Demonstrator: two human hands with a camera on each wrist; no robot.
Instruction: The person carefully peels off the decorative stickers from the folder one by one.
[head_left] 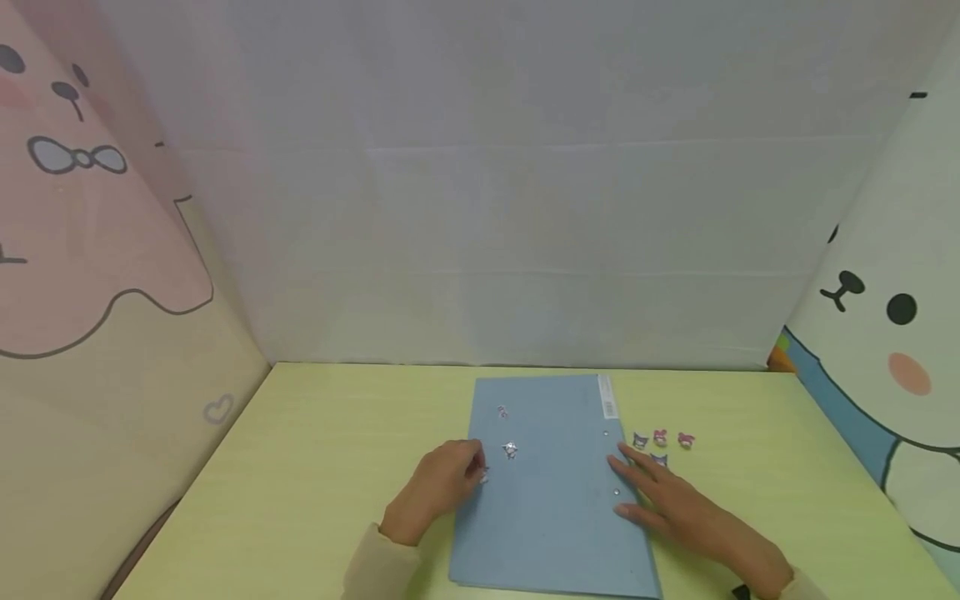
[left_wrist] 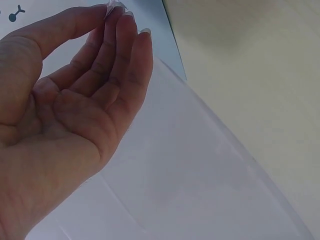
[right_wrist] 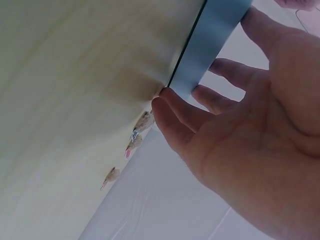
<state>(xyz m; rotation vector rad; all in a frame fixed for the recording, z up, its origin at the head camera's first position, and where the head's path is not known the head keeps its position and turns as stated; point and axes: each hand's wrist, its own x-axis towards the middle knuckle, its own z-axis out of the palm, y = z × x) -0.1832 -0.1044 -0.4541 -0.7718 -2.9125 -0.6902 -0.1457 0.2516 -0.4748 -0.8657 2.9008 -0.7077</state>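
A light-blue file folder (head_left: pixel 551 533) lies flat on the table, with a white barcode label (head_left: pixel 607 397) at its far right corner. My left hand (head_left: pixel 442 479), at the folder's left edge, pinches a tiny clear-and-white charm (left_wrist: pixel 115 6) between thumb and fingertips; its design is mostly hidden. Two small cartoon charms, a white one (head_left: pixel 510 450) and a pinkish one (head_left: pixel 502 411), sit on the folder's left part. My right hand (head_left: pixel 675 508) rests with spread fingers on the folder's right edge, seen edge-on as a blue strip (right_wrist: pixel 212 45) in the right wrist view.
Several small cartoon charms lie on the table right of the folder, among them a pink one (head_left: pixel 686 440) and a purple one (head_left: pixel 640 441). The yellow table (head_left: pixel 322 442) is bounded by a pale back curtain (head_left: pixel 480 250) and cartoon-printed side curtains. A small black object (head_left: pixel 741 592) shows near the right forearm.
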